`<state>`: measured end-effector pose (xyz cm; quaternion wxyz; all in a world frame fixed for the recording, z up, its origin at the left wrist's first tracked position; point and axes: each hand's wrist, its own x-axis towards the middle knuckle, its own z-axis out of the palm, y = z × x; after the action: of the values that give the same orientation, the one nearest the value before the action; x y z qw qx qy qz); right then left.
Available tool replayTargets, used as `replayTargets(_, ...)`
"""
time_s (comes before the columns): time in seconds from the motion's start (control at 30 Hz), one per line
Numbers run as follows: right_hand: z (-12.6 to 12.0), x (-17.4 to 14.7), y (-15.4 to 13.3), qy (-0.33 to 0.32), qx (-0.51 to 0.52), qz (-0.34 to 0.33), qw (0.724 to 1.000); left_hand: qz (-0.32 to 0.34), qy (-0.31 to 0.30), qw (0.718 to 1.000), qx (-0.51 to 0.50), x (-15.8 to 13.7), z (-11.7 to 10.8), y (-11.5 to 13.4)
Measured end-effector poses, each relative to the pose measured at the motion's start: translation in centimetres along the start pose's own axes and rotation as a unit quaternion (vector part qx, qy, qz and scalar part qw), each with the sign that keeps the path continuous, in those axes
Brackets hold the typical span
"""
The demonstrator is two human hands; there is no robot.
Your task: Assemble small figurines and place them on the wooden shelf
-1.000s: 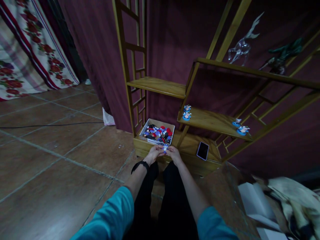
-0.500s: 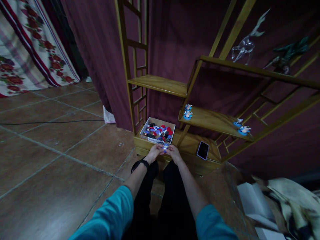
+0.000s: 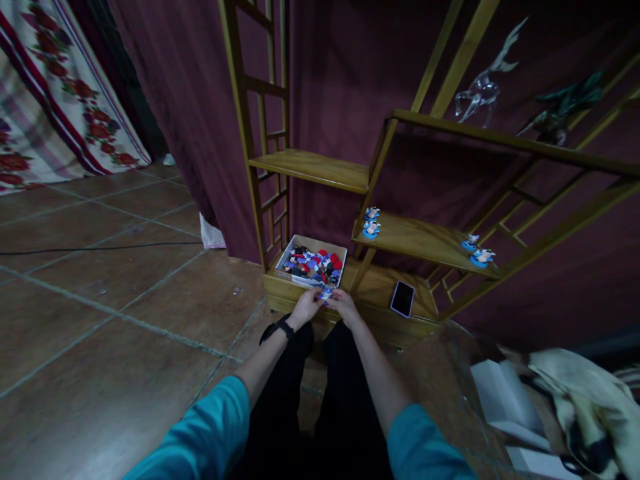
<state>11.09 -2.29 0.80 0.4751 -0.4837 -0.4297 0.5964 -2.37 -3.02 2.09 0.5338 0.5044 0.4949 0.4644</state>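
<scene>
Between my hands is a small purple-and-white figurine (image 3: 326, 294), too small to make out in detail. The fingers of my left hand (image 3: 307, 307) pinch it from the left side, and my right hand (image 3: 344, 305) grips it from the right. Both hands are just in front of a shallow white box (image 3: 342, 252), at its near edge. Inside the box lie several small red, purple, black and white pieces (image 3: 315, 263) in a jumble.
The box stands on the low base of a wooden shelf unit (image 3: 310, 167). A phone (image 3: 403, 299) lies to its right. Small blue-based figurines (image 3: 371, 229) stand on the middle shelf, others (image 3: 482, 257) at its right end. Higher up is a clear deer ornament (image 3: 481, 93). White boxes (image 3: 505, 397) lie on the floor.
The view has shifted slightly. Both hands still hold the figurine, which looks turned a little and shows more purple now.
</scene>
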Motion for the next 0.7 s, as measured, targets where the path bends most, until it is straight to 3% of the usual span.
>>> replayTargets(0.2, 0.0, 0.3, 0.3, -0.008, 0.009, -0.003, 1.000, 0.027, 0.007, 0.999, 0.042, -0.6, -0.6, 1.5)
replayTargets(0.43, -0.2, 0.7, 0.4, -0.023, 0.011, 0.005, 1.000, -0.014, 0.015, 1.000, 0.021, -0.6, -0.2, 1.3)
replayTargets(0.7, -0.4, 0.0, -0.3, -0.029, 0.022, 0.011, 0.999, 0.079, 0.045, 0.982, 0.166, -0.7, -0.1, 0.6)
